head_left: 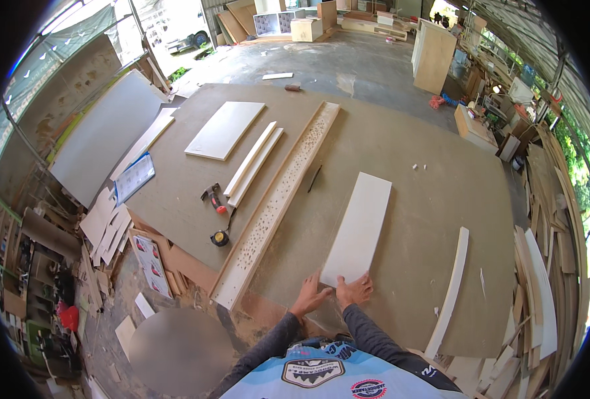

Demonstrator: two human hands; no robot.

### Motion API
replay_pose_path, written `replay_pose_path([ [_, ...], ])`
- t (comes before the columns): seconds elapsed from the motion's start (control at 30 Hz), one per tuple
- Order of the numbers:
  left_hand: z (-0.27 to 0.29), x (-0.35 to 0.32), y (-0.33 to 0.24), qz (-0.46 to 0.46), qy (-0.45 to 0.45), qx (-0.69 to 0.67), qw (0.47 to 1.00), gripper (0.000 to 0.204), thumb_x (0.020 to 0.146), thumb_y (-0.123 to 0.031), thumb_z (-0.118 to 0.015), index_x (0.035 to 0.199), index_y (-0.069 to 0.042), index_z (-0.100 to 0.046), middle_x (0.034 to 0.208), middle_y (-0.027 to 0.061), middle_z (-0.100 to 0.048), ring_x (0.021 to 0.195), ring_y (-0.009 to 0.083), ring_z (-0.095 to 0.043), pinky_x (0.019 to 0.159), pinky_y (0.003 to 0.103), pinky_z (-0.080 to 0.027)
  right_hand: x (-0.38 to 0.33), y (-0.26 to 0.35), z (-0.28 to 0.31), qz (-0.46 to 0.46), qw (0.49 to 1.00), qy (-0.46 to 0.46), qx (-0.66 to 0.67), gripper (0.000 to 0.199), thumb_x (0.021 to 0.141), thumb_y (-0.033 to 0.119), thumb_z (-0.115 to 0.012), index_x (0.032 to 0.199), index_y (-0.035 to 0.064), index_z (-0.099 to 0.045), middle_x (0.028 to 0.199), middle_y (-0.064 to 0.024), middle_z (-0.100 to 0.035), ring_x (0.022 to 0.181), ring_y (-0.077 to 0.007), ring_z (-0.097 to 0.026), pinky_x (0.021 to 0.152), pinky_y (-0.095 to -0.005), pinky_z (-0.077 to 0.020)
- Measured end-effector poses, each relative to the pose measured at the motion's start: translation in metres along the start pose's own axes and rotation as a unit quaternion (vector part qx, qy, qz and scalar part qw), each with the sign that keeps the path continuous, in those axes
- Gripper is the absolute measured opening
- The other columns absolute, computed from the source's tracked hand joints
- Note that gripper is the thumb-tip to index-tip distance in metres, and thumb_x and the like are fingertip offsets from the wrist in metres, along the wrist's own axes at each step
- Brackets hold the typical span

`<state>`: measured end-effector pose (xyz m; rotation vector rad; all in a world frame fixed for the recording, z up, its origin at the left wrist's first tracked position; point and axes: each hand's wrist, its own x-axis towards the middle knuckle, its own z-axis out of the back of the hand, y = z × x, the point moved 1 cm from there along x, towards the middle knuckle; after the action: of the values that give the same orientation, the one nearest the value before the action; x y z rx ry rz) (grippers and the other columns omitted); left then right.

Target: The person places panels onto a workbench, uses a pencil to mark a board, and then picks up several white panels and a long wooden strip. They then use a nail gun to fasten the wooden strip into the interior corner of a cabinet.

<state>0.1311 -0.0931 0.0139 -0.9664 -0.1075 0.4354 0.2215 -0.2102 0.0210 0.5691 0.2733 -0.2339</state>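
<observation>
The white board (pixel 360 226) is touched at its near end by the partly spread left hand (pixel 310 296) and right hand (pixel 354 291), grip unclear.

a blurred grey disc (pixel 181 352) hid whatever lay off the near left side of the worktable (pixel 421 226). the left hand (pixel 309 296) and right hand (pixel 354 292) partly covered the white panel's (pixel 361 223) near end. toward the far right corner, two white bits (pixel 414 166) were too small to identify.

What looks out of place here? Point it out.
Two white bits lie loose on the table, right of the handled board, and offcuts are strewn left of it: they look like stray litter.
</observation>
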Motion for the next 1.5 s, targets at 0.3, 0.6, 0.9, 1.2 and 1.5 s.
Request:
replay_pose_path([
  [0.3,0.059,-0.039,0.05,0.11,-0.12,-0.326,0.931,0.037,0.093,-0.008,-0.059,0.128,0.004,-0.058,0.118,0.015,-0.064,0.104,0.0235,-0.062,0.089,0.034,-0.051,-0.019,-0.041,-0.017,0.046,0.878,0.32,0.352,0.04,0.091,0.017,-0.07,0.121,-0.0056,-0.056,0.109,-0.0135,-0.067,0.094,-0.0281,-0.067,0.08,-0.0421,-0.0576],
  [0.6,0.111,-0.168,0.051,0.187,-0.273,-0.498,0.802,0.031,0.101,-0.022,-0.057,0.117,0.005,-0.059,0.105,0.0097,-0.067,0.094,0.0178,-0.065,0.082,0.032,-0.055,-0.108,-0.024,-0.027,0.05,0.762,0.536,0.36,0.035,0.086,0.013,-0.077,0.109,-0.0079,-0.061,0.104,-0.0143,-0.069,0.092,-0.0235,-0.069,0.076,-0.0368,-0.0614],
  [0.9,0.105,-0.2,0.099,0.219,-0.429,-0.531,0.697,0.026,0.098,-0.021,-0.063,0.105,0.003,-0.055,0.098,0.0134,-0.066,0.084,0.0234,-0.069,0.073,0.037,-0.06,-0.126,0.002,-0.041,0.253,0.921,0.211,0.21,0.045,0.077,0.016,-0.082,0.11,-0.0084,-0.065,0.086,-0.0167,-0.065,0.081,-0.0277,-0.066,0.07,-0.039,-0.0539],
  [1.2,0.106,-0.191,0.134,0.256,-0.471,-0.519,0.666,0.019,0.098,-0.013,-0.06,0.106,0.004,-0.056,0.103,0.0154,-0.065,0.09,0.0267,-0.069,0.076,0.04,-0.061,-0.067,0.044,-0.106,0.267,0.934,0.06,0.231,0.033,0.08,0.014,-0.077,0.106,-0.0056,-0.07,0.091,-0.0204,-0.065,0.083,-0.0306,-0.065,0.073,-0.0384,-0.0504],
  [1.5,0.101,-0.178,0.128,0.312,-0.368,-0.47,0.739,0.022,0.093,-0.008,-0.065,0.101,0.009,-0.054,0.095,0.016,-0.066,0.082,0.0274,-0.07,0.067,0.039,-0.062,-0.034,0.06,-0.121,0.254,0.958,0.028,0.134,0.021,0.08,0.017,-0.076,0.092,-0.0001,-0.074,0.085,-0.0213,-0.066,0.078,-0.0366,-0.065,0.068,-0.0434,-0.0504],
])
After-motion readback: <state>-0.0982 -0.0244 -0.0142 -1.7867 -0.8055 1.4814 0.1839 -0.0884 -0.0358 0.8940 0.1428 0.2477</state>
